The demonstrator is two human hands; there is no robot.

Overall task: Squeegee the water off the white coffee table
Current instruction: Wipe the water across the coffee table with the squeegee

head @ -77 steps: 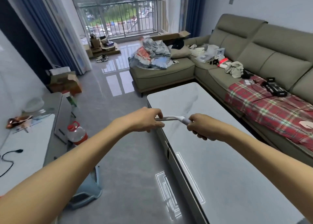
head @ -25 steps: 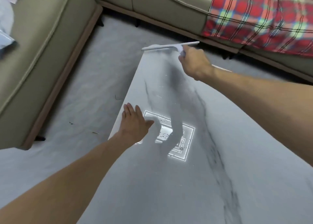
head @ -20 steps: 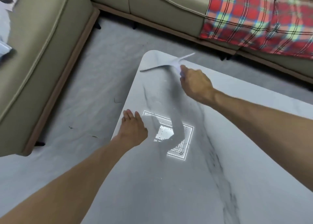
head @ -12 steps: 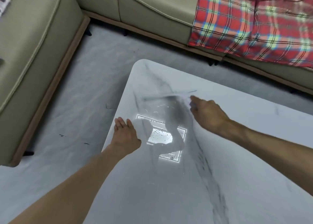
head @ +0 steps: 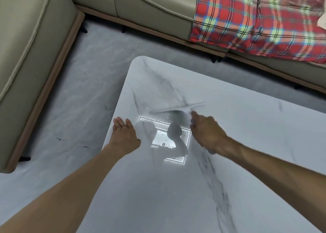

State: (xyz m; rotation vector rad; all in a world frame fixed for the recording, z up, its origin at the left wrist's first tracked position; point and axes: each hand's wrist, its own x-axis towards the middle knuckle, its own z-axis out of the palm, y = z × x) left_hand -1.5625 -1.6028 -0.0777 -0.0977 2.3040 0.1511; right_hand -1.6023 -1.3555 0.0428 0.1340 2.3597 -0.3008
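The white marble-veined coffee table (head: 247,135) fills the lower right of the head view, its rounded far corner at upper middle. Water droplets (head: 164,137) show in a bright square light reflection near its left side. My right hand (head: 204,132) is shut on the handle of a white squeegee (head: 176,108), whose blurred blade lies across the tabletop just beyond the reflection. My left hand (head: 123,135) rests flat on the table's left edge, fingers together, holding nothing.
A beige L-shaped sofa (head: 31,44) wraps around the far and left sides, a grey floor strip (head: 84,100) between it and the table. A red plaid blanket (head: 261,19) hangs over the sofa seat at upper right. Small dark debris (head: 60,139) lies on the floor.
My right hand has drawn the squeegee from the table's far corner toward me across the top. My left hand moved from the squeegee to the table edge and stays there.
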